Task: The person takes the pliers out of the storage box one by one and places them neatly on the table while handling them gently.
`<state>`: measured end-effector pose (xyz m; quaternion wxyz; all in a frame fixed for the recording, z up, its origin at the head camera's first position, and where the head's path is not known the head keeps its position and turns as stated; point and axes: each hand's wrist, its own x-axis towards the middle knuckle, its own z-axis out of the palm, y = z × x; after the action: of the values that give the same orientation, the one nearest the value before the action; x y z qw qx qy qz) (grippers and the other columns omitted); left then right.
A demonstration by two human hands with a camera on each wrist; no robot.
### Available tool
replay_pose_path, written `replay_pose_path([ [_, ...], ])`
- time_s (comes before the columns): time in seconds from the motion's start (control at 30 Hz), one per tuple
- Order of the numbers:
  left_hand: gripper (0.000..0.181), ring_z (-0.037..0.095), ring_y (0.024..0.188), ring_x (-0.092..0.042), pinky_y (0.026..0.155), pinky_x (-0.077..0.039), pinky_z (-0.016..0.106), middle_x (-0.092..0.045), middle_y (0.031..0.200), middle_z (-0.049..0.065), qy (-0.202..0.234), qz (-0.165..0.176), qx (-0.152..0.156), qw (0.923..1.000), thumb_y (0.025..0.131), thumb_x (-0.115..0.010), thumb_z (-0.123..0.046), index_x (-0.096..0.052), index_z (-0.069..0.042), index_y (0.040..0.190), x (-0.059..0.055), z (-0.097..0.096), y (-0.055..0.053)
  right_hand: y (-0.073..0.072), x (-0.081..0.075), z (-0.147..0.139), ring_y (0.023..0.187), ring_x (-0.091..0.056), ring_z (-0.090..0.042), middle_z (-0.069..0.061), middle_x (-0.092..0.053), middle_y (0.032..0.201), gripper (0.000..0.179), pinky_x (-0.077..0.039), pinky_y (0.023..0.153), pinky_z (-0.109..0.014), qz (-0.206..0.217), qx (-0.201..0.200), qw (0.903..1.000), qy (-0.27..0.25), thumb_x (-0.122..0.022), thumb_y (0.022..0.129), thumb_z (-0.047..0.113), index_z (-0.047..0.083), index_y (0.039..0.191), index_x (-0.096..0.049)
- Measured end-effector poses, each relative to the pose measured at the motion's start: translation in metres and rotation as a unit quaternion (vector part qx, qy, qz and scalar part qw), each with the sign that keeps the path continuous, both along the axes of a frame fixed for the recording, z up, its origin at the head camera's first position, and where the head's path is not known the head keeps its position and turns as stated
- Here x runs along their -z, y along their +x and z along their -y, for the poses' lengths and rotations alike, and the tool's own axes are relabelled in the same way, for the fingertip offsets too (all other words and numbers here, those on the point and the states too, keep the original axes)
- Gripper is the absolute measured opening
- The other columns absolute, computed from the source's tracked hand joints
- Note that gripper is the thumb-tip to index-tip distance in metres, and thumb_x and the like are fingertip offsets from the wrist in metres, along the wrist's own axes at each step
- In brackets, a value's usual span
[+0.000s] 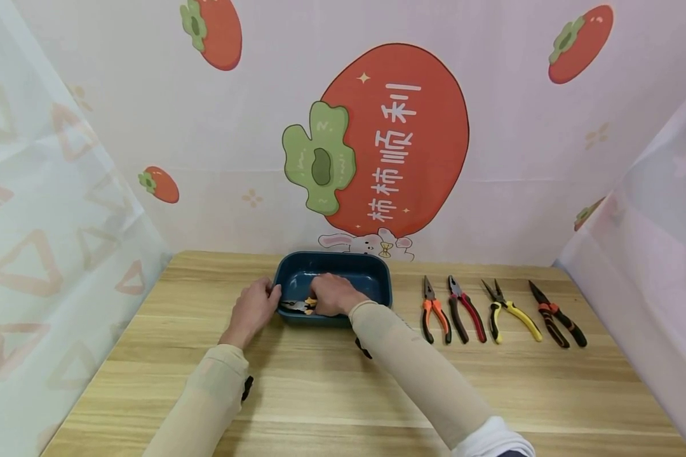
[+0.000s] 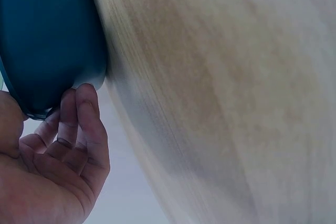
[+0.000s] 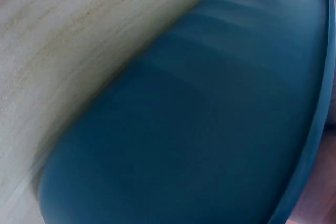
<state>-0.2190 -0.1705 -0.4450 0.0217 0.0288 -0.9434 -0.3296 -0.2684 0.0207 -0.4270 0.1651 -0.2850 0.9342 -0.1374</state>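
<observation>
A dark blue rectangular basin (image 1: 371,266) stands at the back of the wooden table. My left hand (image 1: 254,308) grips its left end, thumb at the rim and fingers against the outer wall, as the left wrist view shows. Reaching down into the basin, my right hand (image 1: 336,295) holds pliers (image 1: 297,306) with yellow-orange and black handles; their metal jaws point left, low in the basin. Part of the handles is hidden under that hand. In the right wrist view, the basin's outer wall (image 3: 184,108) covers most of the picture.
Right of the basin, a row of pliers lies on the table: orange-and-black long-nose pliers (image 1: 434,311), red-and-black pliers (image 1: 467,314), yellow-and-black pliers (image 1: 509,308) with spread jaws, and black-and-orange pliers (image 1: 556,314). A printed cloth (image 1: 509,127) hangs behind the table and at both sides.
</observation>
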Motion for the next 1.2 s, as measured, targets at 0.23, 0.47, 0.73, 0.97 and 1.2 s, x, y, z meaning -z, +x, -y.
replay_pose_path([
  [0.23,0.028,0.023,0.064,-0.054,0.054,-0.04,0.034,-0.056,0.072,0.007,-0.003,-0.003,-0.001,1.0,0.104,-0.052,-0.026,-0.059,-0.005,0.088,0.0,0.0,0.0,0.002,0.0,-0.002,0.081,-0.057,-0.017,0.003,-0.063,0.092,0.016,-0.051,0.076,-0.031,0.007,0.003,0.9999,-0.014,-0.08,0.089,0.019,0.012,0.103,-0.076],
  [0.47,0.028,0.023,0.064,-0.054,0.054,-0.04,0.033,-0.056,0.072,0.007,-0.003,0.003,-0.001,1.0,0.105,-0.051,-0.027,-0.059,-0.005,0.088,0.0,0.0,0.0,0.002,-0.001,-0.004,0.078,-0.057,-0.016,0.004,-0.065,0.089,0.013,-0.051,0.076,-0.033,-0.003,-0.001,0.9998,-0.018,-0.08,0.088,0.018,0.012,0.099,-0.078],
  [0.73,0.028,0.023,0.064,-0.054,0.054,-0.04,0.034,-0.057,0.073,0.007,-0.008,0.002,-0.002,1.0,0.105,-0.052,-0.027,-0.059,-0.005,0.089,-0.001,0.001,0.0,0.007,-0.011,-0.008,0.079,-0.056,-0.015,0.007,-0.063,0.085,0.024,-0.048,0.074,-0.034,-0.049,0.011,0.9987,-0.005,-0.083,0.086,0.034,0.015,0.099,-0.078],
  [0.97,0.028,0.025,0.066,-0.055,0.056,-0.041,0.036,-0.057,0.074,0.007,-0.01,0.002,-0.007,0.9999,0.104,-0.052,-0.028,-0.059,-0.006,0.089,0.001,0.003,0.0,0.013,-0.024,-0.02,0.082,-0.054,-0.016,0.006,-0.062,0.09,0.032,-0.046,0.073,-0.033,-0.092,0.031,0.9952,-0.012,-0.083,0.084,0.041,0.016,0.102,-0.078],
  [1.2,0.027,0.024,0.065,-0.054,0.056,-0.04,0.035,-0.056,0.074,0.007,-0.002,0.007,-0.005,1.0,0.105,-0.052,-0.027,-0.059,-0.005,0.09,0.002,0.003,0.0,0.021,-0.033,-0.036,0.081,-0.053,-0.017,0.004,-0.059,0.09,0.033,-0.047,0.07,-0.034,-0.121,0.052,0.9907,-0.033,-0.083,0.084,0.042,0.015,0.101,-0.078],
])
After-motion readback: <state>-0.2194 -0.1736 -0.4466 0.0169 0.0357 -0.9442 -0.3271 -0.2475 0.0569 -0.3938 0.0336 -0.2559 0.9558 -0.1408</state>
